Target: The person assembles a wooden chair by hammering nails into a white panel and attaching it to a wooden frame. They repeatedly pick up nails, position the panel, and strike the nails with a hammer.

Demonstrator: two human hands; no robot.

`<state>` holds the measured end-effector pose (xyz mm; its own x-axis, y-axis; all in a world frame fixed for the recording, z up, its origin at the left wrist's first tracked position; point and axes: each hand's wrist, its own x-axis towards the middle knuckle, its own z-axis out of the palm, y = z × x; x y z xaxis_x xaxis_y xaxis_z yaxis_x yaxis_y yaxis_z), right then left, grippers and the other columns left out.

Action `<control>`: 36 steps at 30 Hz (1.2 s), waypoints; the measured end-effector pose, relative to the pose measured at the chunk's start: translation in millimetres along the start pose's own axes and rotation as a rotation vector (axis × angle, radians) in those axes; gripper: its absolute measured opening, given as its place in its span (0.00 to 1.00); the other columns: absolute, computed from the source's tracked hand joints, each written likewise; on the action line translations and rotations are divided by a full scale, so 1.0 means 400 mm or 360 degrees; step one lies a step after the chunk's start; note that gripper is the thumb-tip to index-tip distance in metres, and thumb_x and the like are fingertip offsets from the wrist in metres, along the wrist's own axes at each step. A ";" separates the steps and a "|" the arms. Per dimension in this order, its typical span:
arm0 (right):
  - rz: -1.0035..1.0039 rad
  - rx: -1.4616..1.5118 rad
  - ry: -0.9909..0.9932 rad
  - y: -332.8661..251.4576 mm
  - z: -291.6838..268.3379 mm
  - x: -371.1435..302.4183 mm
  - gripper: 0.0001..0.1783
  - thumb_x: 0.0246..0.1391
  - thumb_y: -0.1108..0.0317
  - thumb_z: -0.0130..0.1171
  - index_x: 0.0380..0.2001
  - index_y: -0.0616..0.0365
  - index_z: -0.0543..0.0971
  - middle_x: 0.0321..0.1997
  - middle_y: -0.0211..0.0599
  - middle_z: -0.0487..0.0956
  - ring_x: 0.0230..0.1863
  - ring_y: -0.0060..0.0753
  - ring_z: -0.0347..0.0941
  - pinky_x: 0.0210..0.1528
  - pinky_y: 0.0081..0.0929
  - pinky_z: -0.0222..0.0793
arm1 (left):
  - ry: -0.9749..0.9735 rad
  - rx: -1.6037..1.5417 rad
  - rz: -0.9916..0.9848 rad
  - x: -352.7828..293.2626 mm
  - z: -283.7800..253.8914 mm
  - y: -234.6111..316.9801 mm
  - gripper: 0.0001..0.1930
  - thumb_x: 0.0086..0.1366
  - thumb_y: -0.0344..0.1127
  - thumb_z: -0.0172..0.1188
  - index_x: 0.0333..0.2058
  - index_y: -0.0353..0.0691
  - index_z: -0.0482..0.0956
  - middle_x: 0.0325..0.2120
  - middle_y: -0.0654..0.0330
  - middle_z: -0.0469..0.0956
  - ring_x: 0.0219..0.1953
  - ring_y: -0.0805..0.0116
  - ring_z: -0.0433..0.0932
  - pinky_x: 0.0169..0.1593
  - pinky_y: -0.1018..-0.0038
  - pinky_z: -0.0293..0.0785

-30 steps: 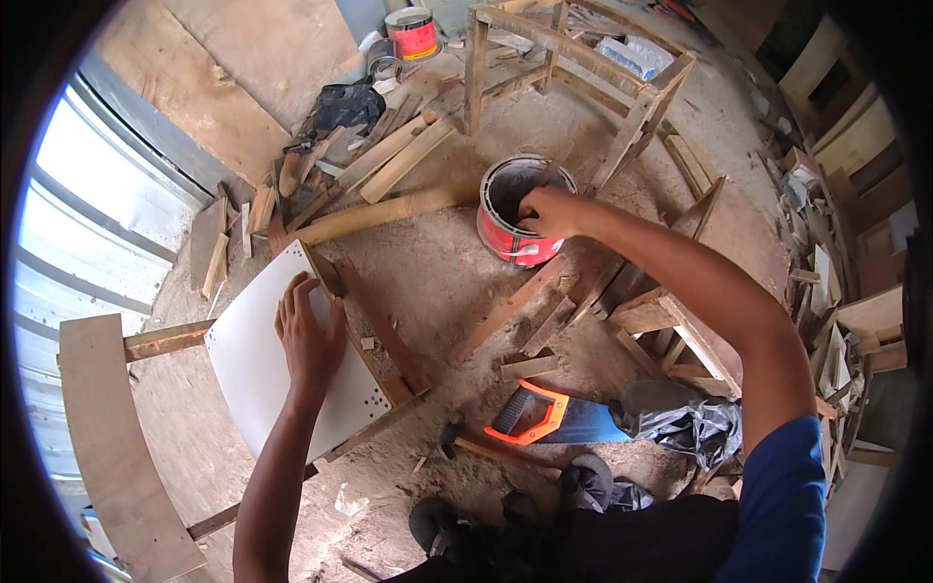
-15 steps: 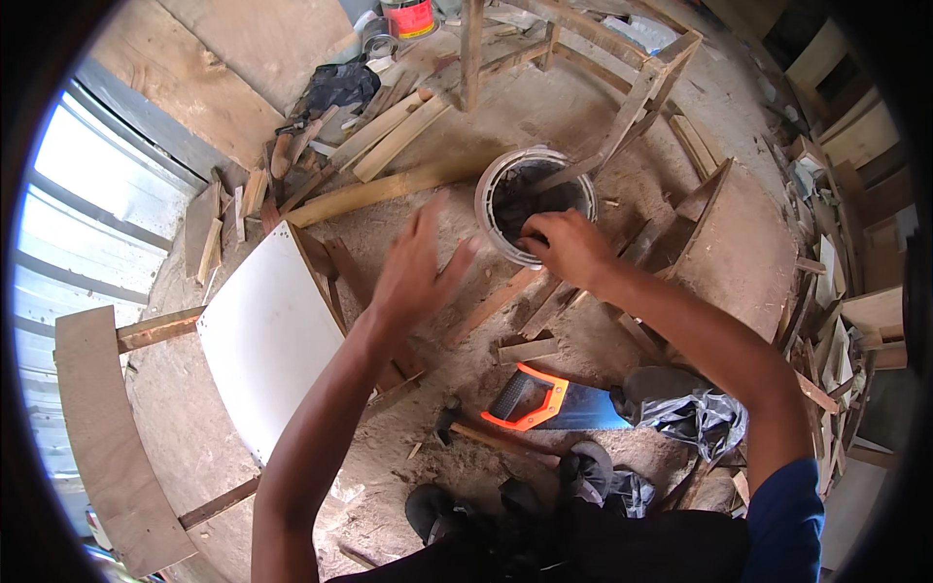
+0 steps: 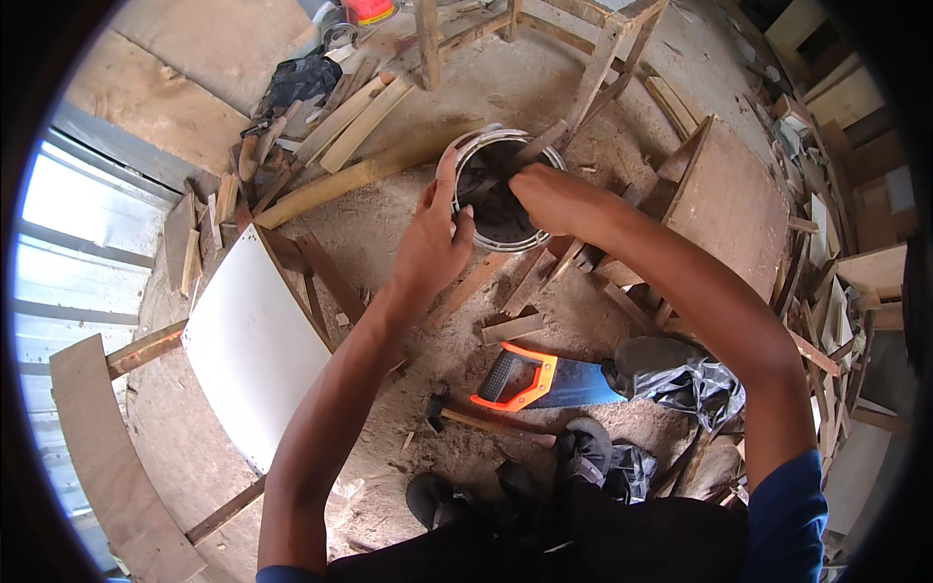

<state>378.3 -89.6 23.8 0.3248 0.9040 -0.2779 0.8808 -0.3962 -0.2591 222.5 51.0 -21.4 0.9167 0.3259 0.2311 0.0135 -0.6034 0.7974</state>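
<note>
A round bucket (image 3: 506, 248) with a pale rim stands on the dusty floor, dark pieces showing inside that I cannot make out. My left hand (image 3: 436, 238) grips its left side, thumb over the rim and fingers along the outside wall. Over the right edge reaches my right hand (image 3: 546, 199), its fingers down inside and mostly hidden. A flat brown strip (image 3: 540, 143) slants across the far rim. Nearer me lies a handsaw (image 3: 573, 384) with an orange and black handle, and beside it a hammer (image 3: 491, 421) with a wooden handle.
A white panel (image 3: 255, 350) on a wooden frame stands at left. Wooden boards (image 3: 364, 121) and a wooden stool frame (image 3: 593, 73) lie beyond the bucket. At right are a brown wooden panel (image 3: 731, 214) and scrap wood. A black plastic bag (image 3: 695, 389) lies near the saw.
My left hand has moved from the air onto the bucket's left rim and closed on it. My right hand has reached deeper into the bucket. The whole view has shifted slightly.
</note>
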 end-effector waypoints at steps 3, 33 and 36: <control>-0.0027 -0.0011 0.0018 -0.007 0.000 0.025 0.09 0.42 0.81 0.58 0.32 0.73 0.79 0.37 0.63 0.79 0.45 0.62 0.78 0.44 0.48 0.74 | 0.0008 -0.0067 -0.0051 0.003 -0.007 -0.014 0.38 0.68 0.27 0.53 0.73 0.47 0.45 0.53 0.35 0.72 0.50 0.40 0.77 0.51 0.58 0.74; 0.0216 -0.0383 0.0381 0.062 0.201 0.245 0.31 0.58 0.67 0.53 0.66 0.57 0.66 0.47 0.51 0.83 0.47 0.46 0.83 0.46 0.41 0.80 | -0.0050 0.0113 -0.0069 -0.003 -0.005 -0.001 0.39 0.68 0.34 0.56 0.73 0.45 0.45 0.53 0.33 0.73 0.34 0.50 0.82 0.41 0.63 0.80; 0.0040 -0.0584 -0.0105 0.005 0.116 0.210 0.18 0.58 0.68 0.54 0.51 0.57 0.81 0.47 0.48 0.84 0.49 0.44 0.82 0.48 0.40 0.79 | -0.0034 0.0088 -0.0088 -0.019 -0.016 -0.001 0.39 0.69 0.33 0.56 0.73 0.44 0.46 0.53 0.34 0.73 0.34 0.50 0.82 0.41 0.64 0.80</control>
<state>391.3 -22.0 -43.1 0.3359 0.8776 -0.3419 0.9415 -0.3236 0.0944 213.0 53.3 -20.1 0.9223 0.3446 0.1751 0.0859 -0.6242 0.7765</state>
